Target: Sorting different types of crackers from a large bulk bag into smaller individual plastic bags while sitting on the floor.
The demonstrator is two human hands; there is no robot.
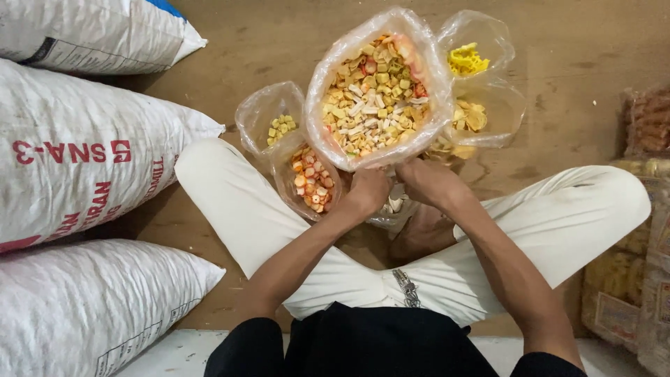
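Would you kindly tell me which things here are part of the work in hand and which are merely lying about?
In hand: left hand, right hand, big bag of mixed crackers.
Lying about: white sacks, small bag of orange pieces, bag of yellow pieces, packets at right.

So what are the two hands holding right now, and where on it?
Both the left hand and right hand grip the big clear bag of mixed snack pieces by its near lower edge.

Our one view, head-worn, looking steeply down over our own crossed legs (558, 216), close range, floor (279, 35) filling upper frame, sacks (84, 160) crowding left edge, our forearms entering from below
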